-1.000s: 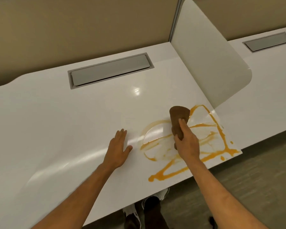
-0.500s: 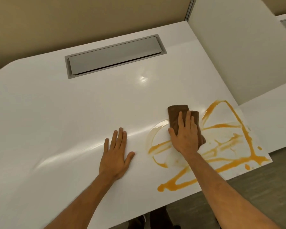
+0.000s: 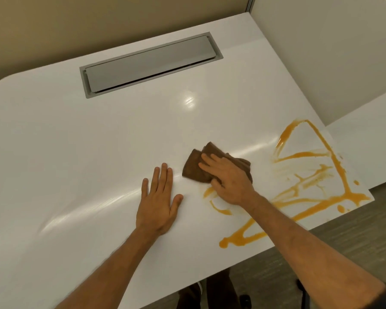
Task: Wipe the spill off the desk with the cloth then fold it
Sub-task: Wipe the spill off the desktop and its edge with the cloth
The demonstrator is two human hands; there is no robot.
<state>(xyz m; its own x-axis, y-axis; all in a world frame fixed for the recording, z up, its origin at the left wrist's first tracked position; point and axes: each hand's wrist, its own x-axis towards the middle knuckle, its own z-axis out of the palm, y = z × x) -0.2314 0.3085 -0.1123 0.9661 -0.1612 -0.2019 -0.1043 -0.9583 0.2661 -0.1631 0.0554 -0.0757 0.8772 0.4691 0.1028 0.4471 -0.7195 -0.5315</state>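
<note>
At spill's left edge: right hand [image 3: 230, 181] presses cloth [image 3: 196, 168] flat; left hand [image 3: 158, 197] spread on worktop [image 3: 76, 152]. Sweep rightward across orange spill [image 3: 310, 175] (most remains), overlapping strokes.

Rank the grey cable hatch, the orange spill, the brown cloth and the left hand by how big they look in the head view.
1. Orange spill, widest spread.
2. Grey cable hatch, though it lies farther back.
3 and 4. Left hand and brown cloth: unsure, since the right hand covers part of the cloth.
</note>
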